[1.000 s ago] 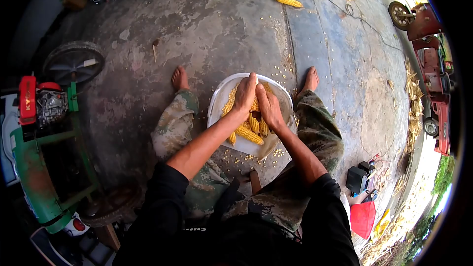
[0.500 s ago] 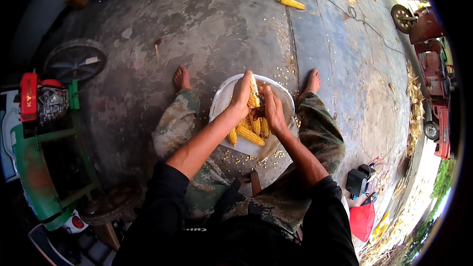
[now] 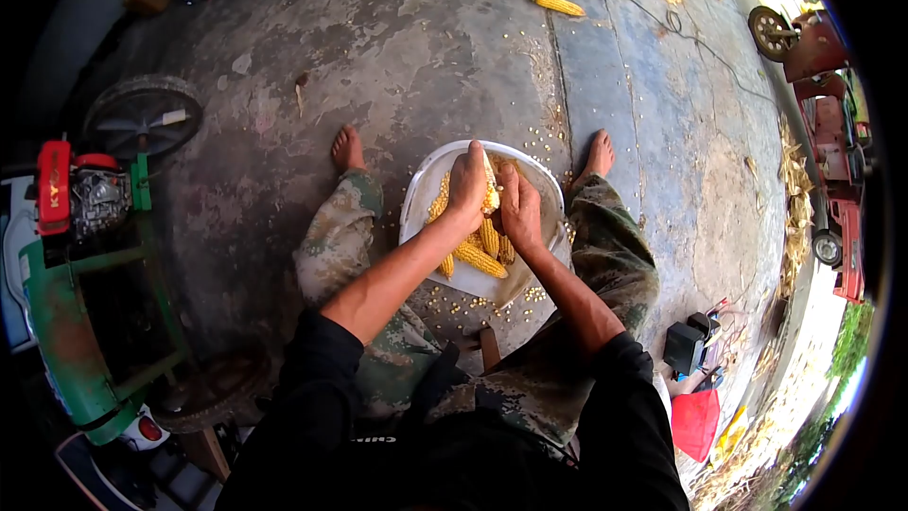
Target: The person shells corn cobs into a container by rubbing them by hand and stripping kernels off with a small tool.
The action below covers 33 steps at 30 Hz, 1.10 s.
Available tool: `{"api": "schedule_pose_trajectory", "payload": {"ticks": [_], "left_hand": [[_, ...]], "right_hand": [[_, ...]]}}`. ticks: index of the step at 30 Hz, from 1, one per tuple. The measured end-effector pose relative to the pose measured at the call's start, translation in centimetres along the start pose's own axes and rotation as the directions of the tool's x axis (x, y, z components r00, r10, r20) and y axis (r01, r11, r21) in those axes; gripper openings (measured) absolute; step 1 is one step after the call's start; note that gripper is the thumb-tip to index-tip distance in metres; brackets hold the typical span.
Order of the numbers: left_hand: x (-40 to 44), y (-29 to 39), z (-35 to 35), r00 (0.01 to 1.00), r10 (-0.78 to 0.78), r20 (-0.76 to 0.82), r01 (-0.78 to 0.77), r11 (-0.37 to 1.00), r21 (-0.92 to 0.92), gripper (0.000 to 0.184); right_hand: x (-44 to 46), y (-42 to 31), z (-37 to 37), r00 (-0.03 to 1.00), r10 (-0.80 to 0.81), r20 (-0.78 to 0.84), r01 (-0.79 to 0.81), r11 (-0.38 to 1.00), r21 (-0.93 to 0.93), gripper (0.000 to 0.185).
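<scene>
My left hand [image 3: 466,185] is closed around a yellow ear of corn [image 3: 491,191], held upright over a white tub [image 3: 410,218]. Close against the ear's right side is my right hand [image 3: 520,210], its fingers curled inward. What lies inside that palm is hidden. Below both hands, several yellow corn ears [image 3: 480,259] rest in the tub among loose kernels. The tub stands on the floor between my bare feet.
Loose kernels [image 3: 457,304] are scattered around the tub. A green machine with a red engine [image 3: 55,187] stands at left. One corn ear [image 3: 558,5] lies ahead near a black cable [image 3: 674,26]. Dark boxes [image 3: 683,348] and a red object [image 3: 695,424] are at right.
My right hand's fingers have curled in from a straighter pose, and the hand has shifted slightly left. My left hand stays around the ear, covering its upper part a little differently.
</scene>
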<state>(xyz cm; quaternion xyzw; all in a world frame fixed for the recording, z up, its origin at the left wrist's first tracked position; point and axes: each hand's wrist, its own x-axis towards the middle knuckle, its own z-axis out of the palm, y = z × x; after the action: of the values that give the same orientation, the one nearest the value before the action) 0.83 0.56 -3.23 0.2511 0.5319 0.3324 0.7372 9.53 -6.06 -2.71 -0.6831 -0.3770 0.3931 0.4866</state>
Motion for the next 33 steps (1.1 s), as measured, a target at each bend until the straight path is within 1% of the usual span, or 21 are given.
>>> {"api": "schedule_pose_trajectory", "payload": {"ticks": [2, 4, 5, 7, 9, 10, 11, 13, 15, 17, 18, 20, 22, 24, 25, 26, 27, 29, 30, 31, 33], "left_hand": [[0.3, -0.3, 0.0, 1.000, -0.005, -0.005, 0.005, 1.000, -0.015, 0.052], [0.2, 0.3, 0.1, 1.000, -0.003, -0.013, 0.002, 0.999, -0.033, 0.051], [0.1, 0.6, 0.1, 1.000, -0.016, -0.022, 0.015, 1.000, -0.025, 0.052], [0.4, 0.4, -0.1, 0.999, -0.029, -0.030, 0.028, 0.999, -0.018, 0.054], [0.6, 0.0, -0.4, 0.992, 0.121, -0.034, -0.114, 0.981, 0.158, 0.055], [0.8, -0.1, -0.5, 0.992, 0.120, -0.035, -0.113, 0.981, 0.159, 0.055], [0.9, -0.3, -0.7, 0.994, 0.109, -0.019, -0.105, 0.982, 0.160, 0.056], [0.7, -0.5, -0.6, 0.995, 0.096, -0.005, -0.094, 0.983, 0.160, 0.056], [0.6, -0.6, -0.2, 0.983, 0.168, -0.071, -0.150, 0.968, 0.202, 0.057], [0.3, -0.5, -0.1, 0.985, 0.152, -0.078, -0.135, 0.971, 0.198, 0.057], [0.2, -0.5, -0.1, 0.987, 0.137, -0.083, -0.118, 0.974, 0.194, 0.056], [0.1, -0.6, -0.1, 0.989, 0.128, -0.071, -0.113, 0.976, 0.187, 0.056], [0.0, -0.4, -0.1, 0.991, 0.121, -0.060, -0.108, 0.977, 0.181, 0.056], [-0.1, -0.1, 0.0, 0.996, 0.090, -0.006, -0.089, 0.993, 0.076, 0.055], [0.2, -0.2, -0.2, 0.996, 0.093, -0.006, -0.092, 0.993, 0.075, 0.055], [0.5, -0.3, -0.3, 0.989, 0.148, 0.009, -0.148, 0.980, 0.133, 0.055], [0.5, -0.1, -0.2, 0.979, 0.201, 0.027, -0.202, 0.961, 0.190, 0.054], [0.2, -0.3, 0.0, 0.980, 0.196, 0.036, -0.199, 0.958, 0.206, 0.056], [0.2, -0.5, -0.1, 0.981, 0.191, 0.045, -0.196, 0.955, 0.224, 0.059], [0.4, -0.9, -0.3, 0.981, 0.187, 0.043, -0.192, 0.955, 0.224, 0.059], [0.8, -1.4, -0.7, 0.967, 0.238, 0.090, -0.254, 0.929, 0.268, 0.059]], "right_hand": [[-0.2, -1.3, -0.6, 0.999, 0.031, 0.025, -0.031, 0.999, -0.024, 0.054], [-0.2, -2.3, -0.8, 0.963, 0.217, 0.158, -0.240, 0.959, 0.148, 0.056], [-0.1, -2.4, -0.9, 0.964, 0.214, 0.159, -0.238, 0.960, 0.148, 0.056], [0.0, -2.5, -0.9, 0.945, 0.253, 0.205, -0.295, 0.933, 0.206, 0.059], [-0.1, -3.0, -1.0, 0.939, 0.245, 0.239, -0.288, 0.944, 0.162, 0.060], [-0.2, -3.2, -1.0, 0.932, 0.239, 0.273, -0.280, 0.953, 0.119, 0.061], [-0.2, -2.8, -0.9, 0.930, 0.243, 0.274, -0.284, 0.951, 0.119, 0.061], [0.1, -1.6, -0.5, 0.953, 0.147, 0.264, -0.167, 0.984, 0.054, 0.061], [0.1, -1.4, -0.6, 0.955, 0.158, 0.251, -0.175, 0.983, 0.048, 0.058], [-0.2, -2.1, -0.9, 0.967, 0.126, 0.222, -0.124, 0.992, -0.022, 0.055], [-0.1, -1.7, -0.9, 0.967, 0.125, 0.220, -0.123, 0.992, -0.022, 0.055], [0.1, -0.1, -0.8, 0.985, 0.032, 0.171, -0.017, 0.996, -0.086, 0.053], [0.4, 1.1, -0.7, 0.986, 0.033, 0.162, -0.023, 0.998, -0.067, 0.056], [0.4, 1.0, -0.8, 0.987, 0.031, 0.159, -0.024, 0.999, -0.049, 0.059], [0.3, -0.1, -1.0, 0.970, 0.125, 0.210, -0.147, 0.985, 0.089, 0.060], [0.3, -1.0, -1.2, 0.939, 0.209, 0.273, -0.272, 0.937, 0.218, 0.060], [0.4, -1.4, -1.3, 0.939, 0.208, 0.272, -0.271, 0.938, 0.216, 0.060], [0.6, -1.9, -1.2, 0.938, 0.212, 0.274, -0.243, 0.966, 0.084, 0.057], [0.4, -2.9, -1.3, 0.943, 0.200, 0.268, -0.228, 0.970, 0.079, 0.058], [0.6, -1.8, -1.2, 0.941, 0.204, 0.269, -0.232, 0.970, 0.078, 0.058], [1.2, 1.8, -1.0, 0.970, 0.069, 0.233, -0.056, 0.997, -0.062, 0.058]]}}
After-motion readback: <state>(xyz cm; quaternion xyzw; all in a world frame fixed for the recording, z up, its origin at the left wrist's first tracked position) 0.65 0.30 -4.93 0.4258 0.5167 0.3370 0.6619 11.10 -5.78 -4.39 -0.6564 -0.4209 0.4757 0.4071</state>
